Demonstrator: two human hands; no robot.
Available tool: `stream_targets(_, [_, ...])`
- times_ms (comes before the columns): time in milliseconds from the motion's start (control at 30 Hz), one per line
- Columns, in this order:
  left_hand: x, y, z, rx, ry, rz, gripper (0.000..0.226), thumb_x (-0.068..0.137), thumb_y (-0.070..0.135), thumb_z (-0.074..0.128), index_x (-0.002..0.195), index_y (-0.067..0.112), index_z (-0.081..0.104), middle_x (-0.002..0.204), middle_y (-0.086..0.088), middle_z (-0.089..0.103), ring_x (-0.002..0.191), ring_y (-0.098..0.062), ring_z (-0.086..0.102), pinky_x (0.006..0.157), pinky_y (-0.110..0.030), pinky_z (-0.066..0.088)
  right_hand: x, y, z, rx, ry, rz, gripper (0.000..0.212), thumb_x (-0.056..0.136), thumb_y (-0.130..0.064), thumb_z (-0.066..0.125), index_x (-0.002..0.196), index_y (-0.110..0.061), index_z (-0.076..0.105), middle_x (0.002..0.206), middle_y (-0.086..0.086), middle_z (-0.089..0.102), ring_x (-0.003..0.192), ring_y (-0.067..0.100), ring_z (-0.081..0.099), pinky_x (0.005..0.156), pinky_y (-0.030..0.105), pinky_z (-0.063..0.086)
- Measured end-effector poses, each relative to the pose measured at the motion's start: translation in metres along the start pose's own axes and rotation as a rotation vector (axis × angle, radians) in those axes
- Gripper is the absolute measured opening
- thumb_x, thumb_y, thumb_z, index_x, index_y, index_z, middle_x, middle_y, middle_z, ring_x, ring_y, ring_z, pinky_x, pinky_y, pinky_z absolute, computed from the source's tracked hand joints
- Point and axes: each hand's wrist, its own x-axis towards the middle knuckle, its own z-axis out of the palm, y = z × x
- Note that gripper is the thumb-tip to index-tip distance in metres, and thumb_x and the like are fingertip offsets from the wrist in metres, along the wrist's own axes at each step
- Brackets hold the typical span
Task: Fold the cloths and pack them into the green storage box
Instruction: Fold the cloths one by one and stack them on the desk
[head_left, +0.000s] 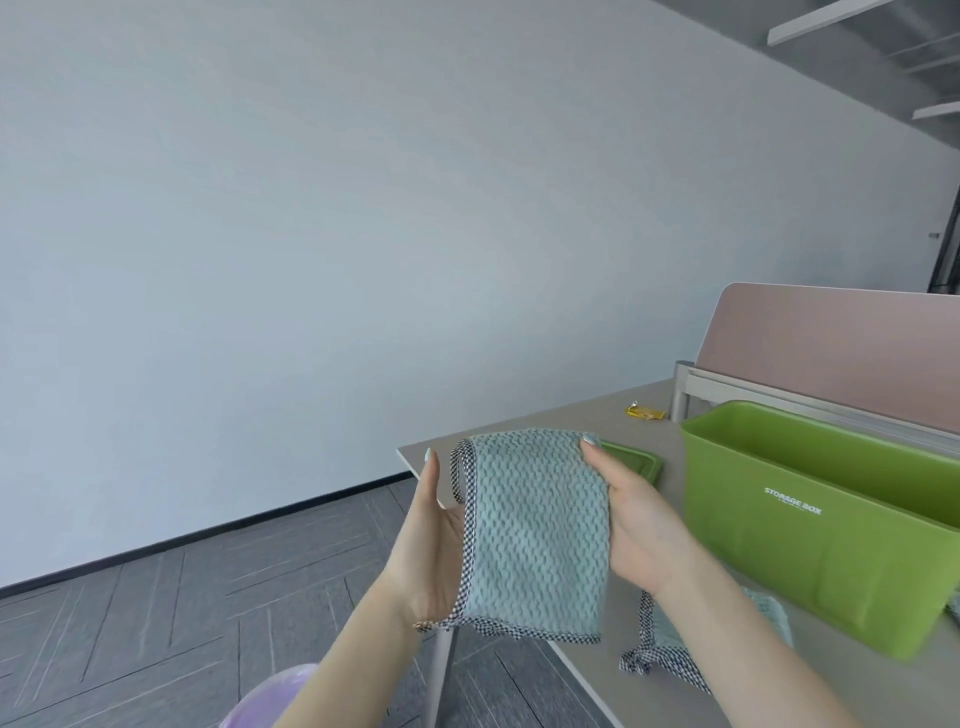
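Head view: folded cloth between left hand, straight-fingered, and right hand, grip on its edge, beside green box

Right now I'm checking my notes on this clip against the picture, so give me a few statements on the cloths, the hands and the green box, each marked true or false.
1. Both hands hold a folded teal cloth above the table's edge. True.
2. The green storage box has its lid on. False: the box is open, and a green lid lies flat on the table beside it.
3. Another cloth with checked trim lies on the table in front of the box. True.
4. The held cloth is already inside the box. False: it is in the left hand and right hand, left of the box.
5. The box reads STORAGE BOX. True.
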Motion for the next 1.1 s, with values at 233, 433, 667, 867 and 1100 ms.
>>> stream_targets(233, [0.001,0.010,0.007,0.441,0.170,0.255,0.036,0.093,0.037,0.046,0.107,0.011,0.066,0.108,-0.005,0.068,0.096,-0.018,0.064,0.087,-0.033,0.048,0.006,0.003,-0.017,-0.040,0.139,-0.024,0.041,0.094,-0.033,0.045,0.113,-0.002,0.063,0.113,0.017,0.068,0.098,0.027,0.066,0.076,0.039,0.050])
stream_targets(433, [0.001,0.011,0.006,0.583,0.226,0.334,0.025,0.090,0.030,0.053,0.088,0.011,0.069,0.087,-0.002,0.069,0.076,-0.013,0.061,0.072,-0.025,0.049,0.011,0.011,-0.023,-0.125,0.152,-0.033,0.040,0.093,-0.032,0.047,0.116,-0.003,0.061,0.115,0.016,0.068,0.101,0.026,0.066,0.078,0.038,0.051])
stream_targets(667, [0.001,0.016,0.002,0.688,0.285,0.425,0.025,0.093,0.009,0.050,0.082,0.014,0.072,0.080,0.004,0.071,0.078,-0.013,0.060,0.077,-0.028,0.046,0.006,0.010,-0.029,-0.340,0.043,-0.130,0.023,0.083,-0.011,0.061,0.105,-0.007,0.065,0.107,0.010,0.071,0.097,0.022,0.067,0.081,0.034,0.051])
stream_targets(867, [0.008,0.010,0.005,0.858,0.413,0.411,0.026,0.097,0.025,0.044,0.083,0.029,0.066,0.091,0.011,0.066,0.093,-0.011,0.058,0.094,-0.035,0.044,0.006,0.014,-0.025,-0.537,0.169,-0.307,0.017,0.085,-0.010,0.062,0.100,-0.016,0.067,0.103,0.002,0.072,0.096,0.017,0.068,0.086,0.036,0.052])
stream_targets(1100, [0.017,0.006,-0.005,1.143,0.527,0.494,0.036,0.096,0.033,0.041,0.076,0.008,0.057,0.101,-0.001,0.052,0.097,-0.018,0.047,0.084,-0.034,0.036,0.007,0.011,-0.025,-0.680,0.272,-0.293,0.022,0.087,-0.027,0.062,0.088,-0.007,0.069,0.090,0.005,0.073,0.080,0.016,0.067,0.075,0.031,0.050])
